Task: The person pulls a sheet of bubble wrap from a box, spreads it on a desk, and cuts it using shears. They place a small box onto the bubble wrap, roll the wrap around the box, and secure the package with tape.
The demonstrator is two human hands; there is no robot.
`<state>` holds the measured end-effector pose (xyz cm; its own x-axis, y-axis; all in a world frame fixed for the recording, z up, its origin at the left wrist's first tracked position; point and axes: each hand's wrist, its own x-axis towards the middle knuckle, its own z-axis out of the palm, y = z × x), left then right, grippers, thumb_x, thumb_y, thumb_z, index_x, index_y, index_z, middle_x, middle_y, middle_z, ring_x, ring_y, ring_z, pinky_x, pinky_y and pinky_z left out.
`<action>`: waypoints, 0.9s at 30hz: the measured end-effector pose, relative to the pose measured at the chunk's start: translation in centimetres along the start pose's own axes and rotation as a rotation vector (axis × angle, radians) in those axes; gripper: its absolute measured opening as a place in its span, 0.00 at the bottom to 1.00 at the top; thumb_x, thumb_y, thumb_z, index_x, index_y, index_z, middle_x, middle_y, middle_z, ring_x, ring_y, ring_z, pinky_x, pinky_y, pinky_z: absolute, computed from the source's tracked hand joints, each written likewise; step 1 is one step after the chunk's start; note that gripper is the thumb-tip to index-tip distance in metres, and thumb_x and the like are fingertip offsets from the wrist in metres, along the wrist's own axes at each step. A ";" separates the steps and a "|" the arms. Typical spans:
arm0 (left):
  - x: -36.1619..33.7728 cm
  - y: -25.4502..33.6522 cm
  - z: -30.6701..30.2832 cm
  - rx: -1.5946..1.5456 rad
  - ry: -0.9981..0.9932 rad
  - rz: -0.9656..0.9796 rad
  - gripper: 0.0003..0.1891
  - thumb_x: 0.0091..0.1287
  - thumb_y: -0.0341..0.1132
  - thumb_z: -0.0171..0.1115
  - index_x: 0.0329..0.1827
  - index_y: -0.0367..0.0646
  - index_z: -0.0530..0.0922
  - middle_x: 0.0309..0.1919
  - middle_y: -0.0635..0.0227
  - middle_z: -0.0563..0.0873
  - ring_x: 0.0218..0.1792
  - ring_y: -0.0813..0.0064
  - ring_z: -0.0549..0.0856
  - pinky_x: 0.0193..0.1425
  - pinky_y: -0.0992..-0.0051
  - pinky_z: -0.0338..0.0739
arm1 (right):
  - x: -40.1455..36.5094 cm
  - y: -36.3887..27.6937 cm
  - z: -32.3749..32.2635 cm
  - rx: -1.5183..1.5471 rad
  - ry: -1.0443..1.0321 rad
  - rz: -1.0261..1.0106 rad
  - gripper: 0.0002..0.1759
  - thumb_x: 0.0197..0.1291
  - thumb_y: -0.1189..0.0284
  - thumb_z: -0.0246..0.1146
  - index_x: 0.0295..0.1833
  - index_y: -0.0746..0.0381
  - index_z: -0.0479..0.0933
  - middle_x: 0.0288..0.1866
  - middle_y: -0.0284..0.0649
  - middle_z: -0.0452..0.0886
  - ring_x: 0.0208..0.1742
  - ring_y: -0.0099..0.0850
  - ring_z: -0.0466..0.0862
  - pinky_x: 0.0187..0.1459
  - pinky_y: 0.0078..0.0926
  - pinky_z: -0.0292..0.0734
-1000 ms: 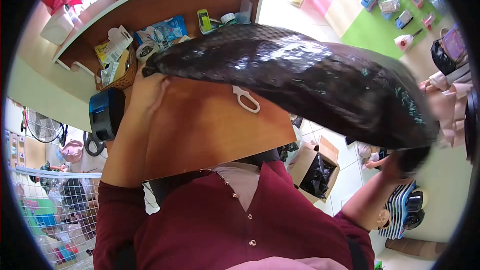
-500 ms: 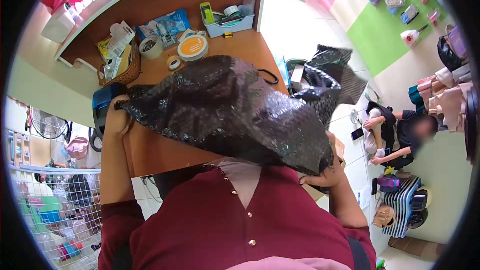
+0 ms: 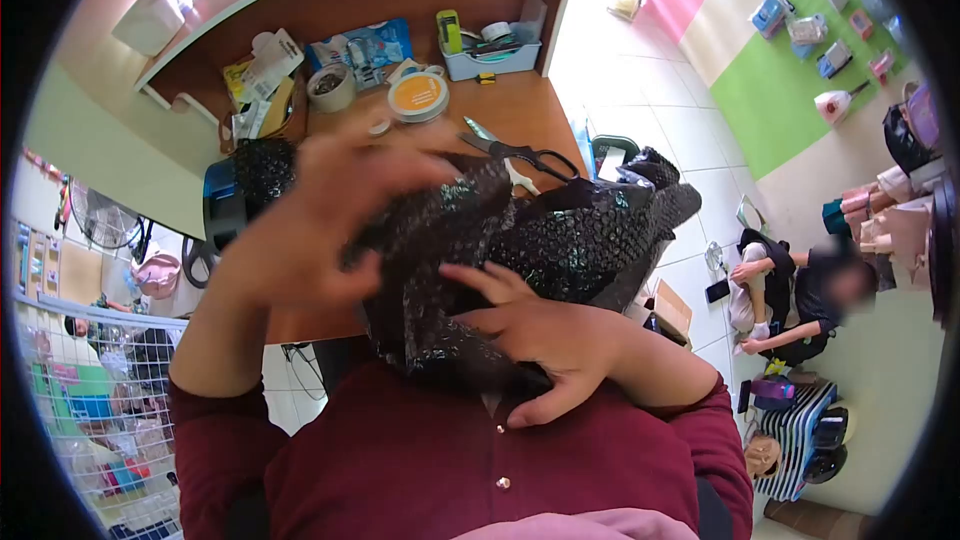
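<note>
Black bubble wrap [image 3: 590, 240] lies bunched up at the table's front edge, against my chest. My right hand [image 3: 550, 330] rests on it with fingers spread and the thumb apart. Blurred by motion, my left hand [image 3: 330, 210] hovers at the wrap's left side, its thumb and fingers apart and curved. Just behind the wrap are black-handled scissors [image 3: 530, 153], blades pointing to the back left.
On the brown table [image 3: 545, 105] stand a round tub with an orange lid [image 3: 418, 95], a tape roll [image 3: 330, 87], a basket [image 3: 262, 120] and a stationery tray [image 3: 490, 62]. A black-and-blue object [image 3: 224, 202] is at the left. A person [image 3: 800, 285] sits on the floor at right.
The bubble wrap, stretched wide between both hands before, is now gathered into a smaller bundle. Both hands let go of its ends and moved inward over it. The scissors came into fuller view.
</note>
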<state>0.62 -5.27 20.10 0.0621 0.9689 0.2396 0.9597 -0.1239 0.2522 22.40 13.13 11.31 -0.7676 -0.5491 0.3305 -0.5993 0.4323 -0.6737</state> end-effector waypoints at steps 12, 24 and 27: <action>-2.4 -1.4 9.1 0.120 -0.490 0.116 0.17 0.55 0.31 0.69 0.49 0.56 0.84 0.57 0.67 0.81 0.63 0.64 0.77 0.67 0.47 0.61 | -8.4 4.8 -4.8 -0.610 0.485 0.842 0.32 0.54 0.57 0.74 0.63 0.58 0.78 0.65 0.42 0.79 0.66 0.41 0.77 0.67 0.45 0.63; -7.1 0.4 0.0 0.339 -0.040 -0.052 0.19 0.50 0.37 0.74 0.46 0.52 0.81 0.33 0.78 0.84 0.41 0.72 0.85 0.59 0.54 0.63 | -12.5 6.1 -11.3 -0.187 0.727 1.013 0.09 0.65 0.69 0.66 0.39 0.63 0.76 0.28 0.27 0.72 0.31 0.18 0.70 0.34 0.21 0.65; -9.4 1.7 -1.5 0.210 -0.075 -0.333 0.24 0.52 0.37 0.74 0.55 0.52 0.82 0.31 0.74 0.84 0.36 0.69 0.85 0.59 0.60 0.63 | -13.5 7.0 -13.0 -0.265 0.821 0.995 0.10 0.69 0.67 0.64 0.40 0.63 0.76 0.27 0.25 0.70 0.31 0.16 0.69 0.33 0.18 0.65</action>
<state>1.28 -14.92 19.73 -0.2497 0.9626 0.1055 0.9653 0.2388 0.1058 25.57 32.91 10.73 -0.7610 0.6341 0.1375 0.3444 0.5744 -0.7426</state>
